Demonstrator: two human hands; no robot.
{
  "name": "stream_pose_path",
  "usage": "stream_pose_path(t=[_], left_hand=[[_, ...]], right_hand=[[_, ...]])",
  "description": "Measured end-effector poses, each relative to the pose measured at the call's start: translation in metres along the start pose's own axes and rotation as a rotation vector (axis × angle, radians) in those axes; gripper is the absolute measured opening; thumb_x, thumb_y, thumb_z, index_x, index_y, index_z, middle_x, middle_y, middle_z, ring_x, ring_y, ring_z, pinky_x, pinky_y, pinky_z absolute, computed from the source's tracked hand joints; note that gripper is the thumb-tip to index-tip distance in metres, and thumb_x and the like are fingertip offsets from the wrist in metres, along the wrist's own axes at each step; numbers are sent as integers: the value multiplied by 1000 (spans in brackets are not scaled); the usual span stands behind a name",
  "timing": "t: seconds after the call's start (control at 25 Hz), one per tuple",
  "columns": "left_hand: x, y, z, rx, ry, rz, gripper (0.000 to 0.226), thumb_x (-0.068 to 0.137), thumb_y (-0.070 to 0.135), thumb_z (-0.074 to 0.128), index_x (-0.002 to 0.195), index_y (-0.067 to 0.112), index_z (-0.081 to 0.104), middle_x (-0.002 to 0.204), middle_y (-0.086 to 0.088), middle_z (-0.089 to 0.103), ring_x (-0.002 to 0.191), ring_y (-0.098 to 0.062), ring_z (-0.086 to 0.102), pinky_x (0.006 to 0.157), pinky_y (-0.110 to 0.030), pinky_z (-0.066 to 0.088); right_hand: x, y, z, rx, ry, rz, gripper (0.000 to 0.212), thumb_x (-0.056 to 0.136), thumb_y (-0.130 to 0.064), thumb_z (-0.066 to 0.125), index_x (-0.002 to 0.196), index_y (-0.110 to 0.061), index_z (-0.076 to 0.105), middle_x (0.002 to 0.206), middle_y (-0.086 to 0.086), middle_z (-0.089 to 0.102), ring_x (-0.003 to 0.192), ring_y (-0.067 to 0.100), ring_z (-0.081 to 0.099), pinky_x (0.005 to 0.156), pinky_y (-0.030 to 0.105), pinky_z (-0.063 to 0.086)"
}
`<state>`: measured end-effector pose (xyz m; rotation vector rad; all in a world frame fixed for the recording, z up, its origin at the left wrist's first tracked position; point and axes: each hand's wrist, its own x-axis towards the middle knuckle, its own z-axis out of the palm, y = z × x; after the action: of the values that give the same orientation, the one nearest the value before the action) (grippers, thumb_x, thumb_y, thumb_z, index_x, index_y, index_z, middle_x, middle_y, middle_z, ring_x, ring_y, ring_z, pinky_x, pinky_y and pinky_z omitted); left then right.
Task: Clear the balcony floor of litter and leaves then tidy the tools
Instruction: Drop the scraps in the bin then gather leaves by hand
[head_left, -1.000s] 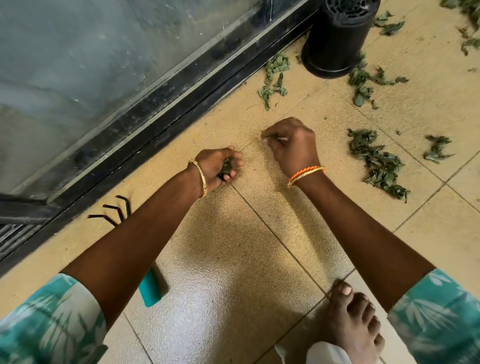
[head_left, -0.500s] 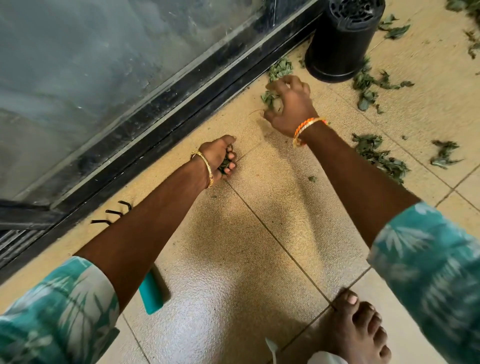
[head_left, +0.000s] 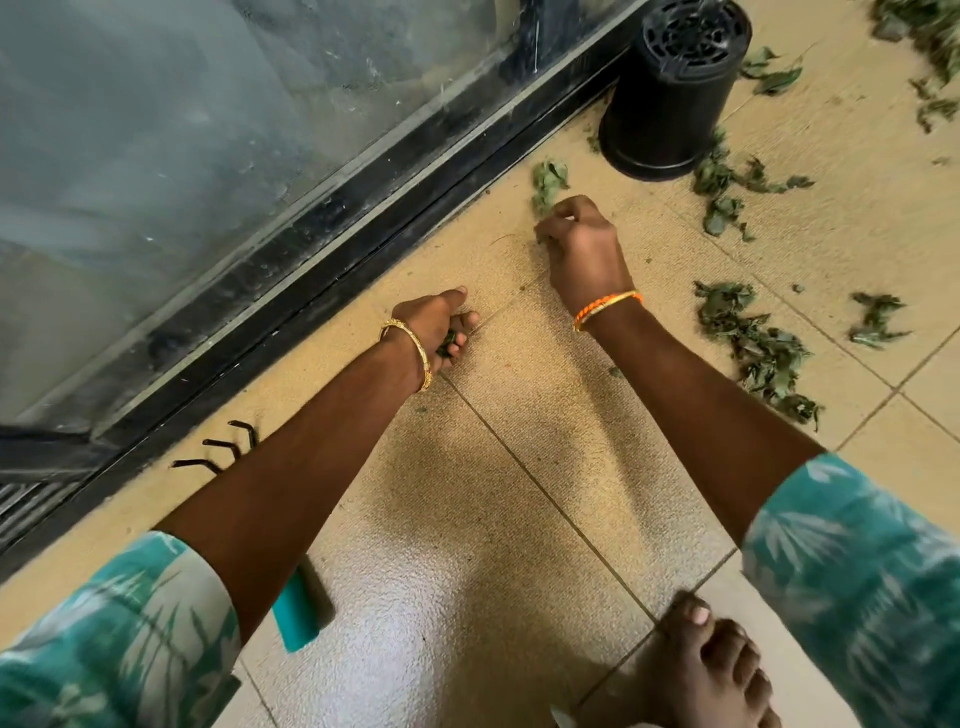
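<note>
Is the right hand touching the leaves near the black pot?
Touching. In the head view the right hand has its curled fingertips on the lower end of the leaves that lie beside the black pot.

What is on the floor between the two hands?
Nothing much: the head view shows bare tan tile and a grout line between the left hand, which holds leaves, and the right hand.

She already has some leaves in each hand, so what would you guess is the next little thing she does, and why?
Probably the right hand, its fingers curled on a few leaves, reaches just ahead for the small clump of leaves lying beside the black pot. It is the nearest litter to that hand, while the left hand already grips a bunch of gathered leaves. The bigger pile to the right would likely come after.
</note>
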<state>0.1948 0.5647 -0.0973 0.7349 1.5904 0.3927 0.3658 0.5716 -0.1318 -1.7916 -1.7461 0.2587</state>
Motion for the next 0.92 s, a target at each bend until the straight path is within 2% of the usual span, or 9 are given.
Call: stream_pose_path(t=[0.12, 0.2, 0.36, 0.44, 0.52, 0.64, 0.72, 0.8, 0.92], left_hand=[[1, -4, 6, 0, 13, 20, 40, 100, 35, 44, 68, 12, 56, 57, 0, 56, 36, -8, 35, 39, -16, 27], [0, -6, 10, -100, -95, -3, 36, 102, 31, 39, 74, 12, 53, 53, 0, 59, 31, -7, 38, 34, -13, 28], [-5, -14, 19, -240, -291, -62, 43, 102, 37, 35, 69, 15, 50, 48, 3, 42, 31, -8, 41, 32, -12, 31], [-5, -17, 19, -161, -230, -65, 40, 100, 35, 41, 65, 15, 48, 44, 3, 42, 30, -8, 39, 32, -11, 28], [-4, -17, 16, -22, -120, -41, 36, 97, 26, 44, 63, 15, 48, 41, 5, 46, 28, -7, 37, 32, -10, 25], [-5, -14, 12, 88, -43, 9, 36, 95, 25, 49, 60, 14, 50, 47, 2, 48, 27, -7, 36, 32, -10, 24], [-5, -14, 12, 121, -27, 48, 34, 95, 23, 52, 62, 14, 51, 54, -1, 49, 29, -8, 38, 33, -11, 26], [-3, -15, 13, 133, -3, 77, 32, 94, 20, 54, 63, 13, 52, 55, -3, 51, 34, -12, 39, 36, -13, 27], [-1, -17, 10, 119, 32, 95, 28, 92, 15, 53, 64, 12, 56, 57, -6, 52, 39, -16, 39, 42, -17, 26]], right_hand=[[-30, -24, -22, 269, 40, 62, 15, 80, 4, 64, 93, -2, 71, 99, 14, 60, 85, 22, 61, 79, 26, 53], [-46, -42, -33, 397, -37, 98, 20, 79, 1, 69, 97, -6, 69, 96, 5, 62, 83, 13, 62, 76, 17, 53], [-66, -61, -22, 351, -207, 119, 31, 79, -4, 69, 107, -16, 65, 93, 4, 67, 88, 13, 58, 75, 22, 44], [-69, -57, -17, 295, -270, 146, 28, 83, -10, 65, 109, -20, 65, 97, 4, 65, 92, 13, 50, 72, 20, 34], [-62, -46, -25, 360, -208, 212, 22, 86, -9, 58, 104, -19, 67, 97, -2, 61, 96, 19, 51, 75, 26, 39], [-43, -22, -33, 300, -230, 284, 44, 83, -4, 56, 125, -17, 54, 129, 7, 50, 121, 27, 45, 100, 42, 42], [-36, -19, -27, 160, -539, 188, 73, 78, 2, 56, 144, -21, 33, 153, 10, 21, 141, 29, 18, 115, 38, 23], [-39, -27, -13, 1, -699, -9, 76, 78, 7, 54, 145, -22, 31, 157, 10, 10, 144, 31, 4, 115, 40, 15], [-61, -30, 2, 41, -472, -103, 49, 81, 16, 50, 124, -5, 58, 141, 18, 44, 135, 36, 34, 109, 45, 34]])
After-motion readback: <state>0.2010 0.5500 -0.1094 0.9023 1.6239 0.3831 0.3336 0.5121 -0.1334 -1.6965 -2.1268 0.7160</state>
